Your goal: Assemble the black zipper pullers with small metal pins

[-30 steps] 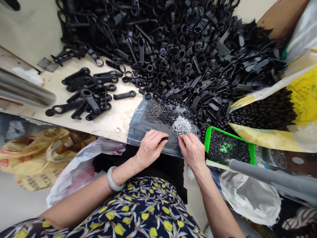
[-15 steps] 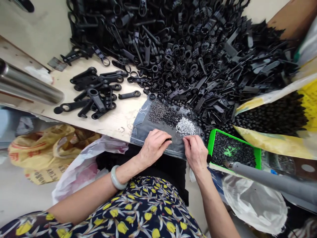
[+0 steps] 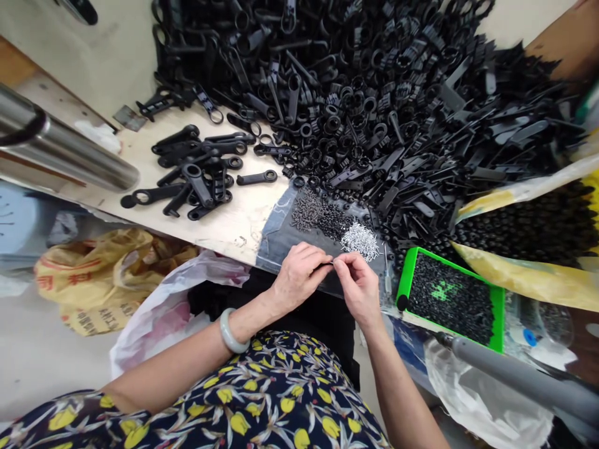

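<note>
My left hand (image 3: 299, 277) is closed, pinching a small black part (image 3: 327, 262) that is mostly hidden by its fingers. Thumb and forefinger of my right hand (image 3: 359, 288) are pressed together at the end of that part; whatever they hold is too small to name. Both hands meet over the front edge of a dark work mat (image 3: 276, 240). Just beyond them on the mat lie a heap of short silver pins (image 3: 359, 242), small black pieces (image 3: 331, 222) and a mound of tiny grey-brown pieces (image 3: 306, 211). A slim screwdriver-like tool (image 3: 387, 274) lies right of the pins.
A large pile of black plastic parts (image 3: 346, 93) covers the table's back. Black ring-ended levers (image 3: 194, 181) lie left. At right are a green tray (image 3: 409, 277) of small black pieces, an open yellow-white sack (image 3: 524, 271) and a grey bar (image 3: 510, 368). A metal cylinder (image 3: 88, 153) juts in from the left.
My right hand has moved left from the edge of the silver pins to meet the left hand's fingertips. The left hand keeps its pinch. The whole view has shifted slightly.
</note>
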`<act>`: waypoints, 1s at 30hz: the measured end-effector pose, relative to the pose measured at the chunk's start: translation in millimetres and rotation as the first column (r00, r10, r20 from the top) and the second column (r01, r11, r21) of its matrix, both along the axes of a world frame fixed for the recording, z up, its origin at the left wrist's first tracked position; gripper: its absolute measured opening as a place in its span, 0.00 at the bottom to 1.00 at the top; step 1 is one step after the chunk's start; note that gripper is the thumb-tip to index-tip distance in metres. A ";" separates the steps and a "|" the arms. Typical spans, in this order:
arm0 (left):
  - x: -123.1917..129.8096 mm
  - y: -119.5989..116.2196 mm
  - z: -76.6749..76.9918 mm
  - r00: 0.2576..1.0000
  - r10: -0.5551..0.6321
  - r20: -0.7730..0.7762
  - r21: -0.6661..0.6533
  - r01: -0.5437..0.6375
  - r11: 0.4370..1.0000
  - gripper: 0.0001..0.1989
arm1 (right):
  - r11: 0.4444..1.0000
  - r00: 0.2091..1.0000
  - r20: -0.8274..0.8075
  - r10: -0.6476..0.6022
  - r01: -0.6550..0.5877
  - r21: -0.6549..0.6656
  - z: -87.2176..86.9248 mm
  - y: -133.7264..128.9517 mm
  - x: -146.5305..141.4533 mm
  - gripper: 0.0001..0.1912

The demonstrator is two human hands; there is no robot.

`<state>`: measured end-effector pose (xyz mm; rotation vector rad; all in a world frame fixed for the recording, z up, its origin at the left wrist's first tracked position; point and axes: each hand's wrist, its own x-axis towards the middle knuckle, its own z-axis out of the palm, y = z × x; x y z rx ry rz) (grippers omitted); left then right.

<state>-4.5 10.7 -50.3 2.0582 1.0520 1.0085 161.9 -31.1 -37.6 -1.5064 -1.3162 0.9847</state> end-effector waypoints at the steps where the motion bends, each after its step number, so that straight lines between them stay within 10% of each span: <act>1: 0.0 -0.1 0.1 1.000 0.003 0.004 -0.003 -0.003 1.000 0.03 | 1.000 1.000 0.011 0.002 -0.002 -0.002 0.8 0.0 0.6 0.08; 20: 2.0 -2.0 3.8 0.999 0.014 -0.044 -0.009 -0.015 1.000 0.05 | 0.998 0.972 0.233 -0.040 0.049 -0.034 10.9 -0.7 -4.6 0.12; 26: 4.3 -4.1 5.1 0.998 0.033 -0.049 -0.022 -0.034 0.999 0.06 | 0.986 0.969 0.186 -0.165 0.167 0.006 22.5 -96.1 21.5 0.09; 30: 5.1 -4.2 6.1 0.999 0.036 -0.033 -0.037 -0.037 0.999 0.05 | 0.746 0.724 0.208 -0.657 0.588 0.312 31.2 -143.7 77.4 0.13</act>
